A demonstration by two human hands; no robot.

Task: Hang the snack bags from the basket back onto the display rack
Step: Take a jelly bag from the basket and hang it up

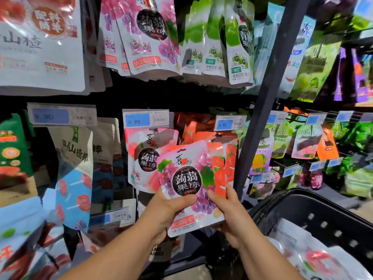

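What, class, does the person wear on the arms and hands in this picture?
Nothing visible: the left hand and right hand have no gloves, rings or watch. The left forearm and right forearm are uncovered, with no sleeve in view.

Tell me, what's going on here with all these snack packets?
A person is restocking a display rack. The left hand and right hand hold a grape jelly bag up before the hanging packets; it is not on a hook yet. More bags lie in the black basket at lower right.
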